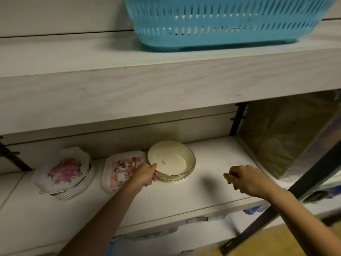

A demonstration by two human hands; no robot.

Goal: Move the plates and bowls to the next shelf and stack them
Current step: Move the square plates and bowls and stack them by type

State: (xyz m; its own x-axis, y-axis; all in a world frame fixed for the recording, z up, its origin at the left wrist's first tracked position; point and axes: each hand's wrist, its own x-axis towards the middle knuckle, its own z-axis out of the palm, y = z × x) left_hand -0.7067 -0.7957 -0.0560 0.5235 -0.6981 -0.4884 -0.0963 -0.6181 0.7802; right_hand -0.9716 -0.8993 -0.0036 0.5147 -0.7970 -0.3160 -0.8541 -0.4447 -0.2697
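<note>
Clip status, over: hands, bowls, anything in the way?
Left hand grips rim of stacked cream round bowls. Right hand hovers over white shelf, holding nothing. Square cartoon-print plate sits close beside bowls.

It appears to be a home pantry or storage nook. Pale wood-grain shelves (212, 182) on dark metal brackets (238, 117) hold household crockery. The left hand (145, 174) grips stacked cream bowls (171, 159); a cartoon plate (120, 170) lies just left of the grip, floral plates (64, 172) farther left, and a turquoise plastic basket (221, 21) above.
</note>
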